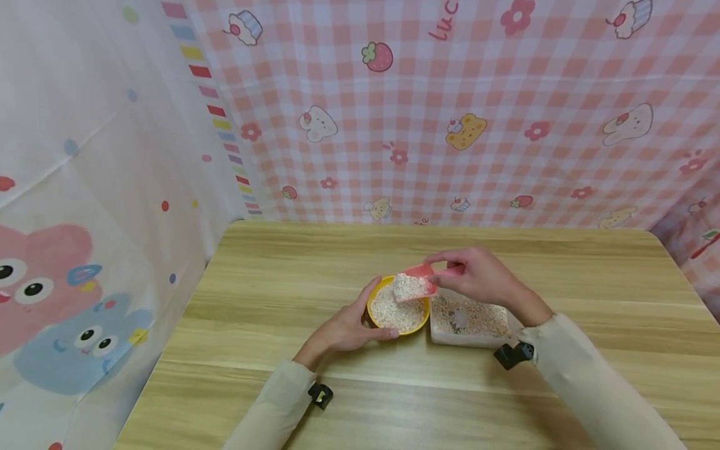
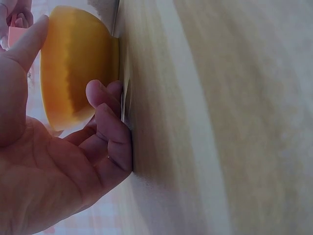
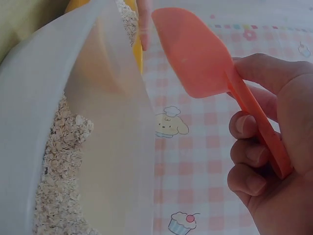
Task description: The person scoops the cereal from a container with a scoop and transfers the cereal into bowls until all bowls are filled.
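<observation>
In the head view my left hand (image 1: 351, 325) steadies a yellow bowl (image 1: 424, 320) of oats (image 1: 388, 309), thumb at the near rim and fingers round its left side. The left wrist view shows the thumb against the yellow bowl (image 2: 80, 63) and the other fingers curled beside its base. My right hand (image 1: 478, 275) grips the handle of a pink scoop (image 1: 425, 272), heaped with oats, over the bowl's upper right part. From the right wrist, the scoop's underside (image 3: 198, 54) shows, with fingers wrapped round the handle.
A translucent plastic box (image 1: 469, 340) holding more oats stands just right of the bowl, under my right forearm. The wooden table (image 1: 270, 269) extends to a checked pink cloth (image 1: 349, 150) behind and a white printed curtain (image 1: 112, 156) at left.
</observation>
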A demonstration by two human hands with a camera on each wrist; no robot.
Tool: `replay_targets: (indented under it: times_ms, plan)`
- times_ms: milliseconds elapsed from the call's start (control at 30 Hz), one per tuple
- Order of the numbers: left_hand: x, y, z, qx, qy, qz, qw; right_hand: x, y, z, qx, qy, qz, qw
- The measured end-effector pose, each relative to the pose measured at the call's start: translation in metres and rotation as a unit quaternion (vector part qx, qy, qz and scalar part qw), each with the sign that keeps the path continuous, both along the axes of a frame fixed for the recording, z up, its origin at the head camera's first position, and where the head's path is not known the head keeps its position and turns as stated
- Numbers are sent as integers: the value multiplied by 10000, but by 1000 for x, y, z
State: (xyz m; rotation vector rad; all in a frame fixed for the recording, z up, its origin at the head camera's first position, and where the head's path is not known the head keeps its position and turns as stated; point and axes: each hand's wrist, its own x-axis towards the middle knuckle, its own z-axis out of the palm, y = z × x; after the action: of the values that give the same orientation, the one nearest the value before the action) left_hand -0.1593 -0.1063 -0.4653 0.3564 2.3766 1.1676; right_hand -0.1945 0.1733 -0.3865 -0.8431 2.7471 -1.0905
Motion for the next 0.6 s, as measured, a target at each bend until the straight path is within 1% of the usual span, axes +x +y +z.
replay_targets:
  times_ms: [300,600]
  plan:
    - [0,0,0,-23,17,-3,10000,-3,-7,6,338,497,168,9981]
    - [0,0,0,48,-11,0,10000,-3,-12,12,604,741,242,9951]
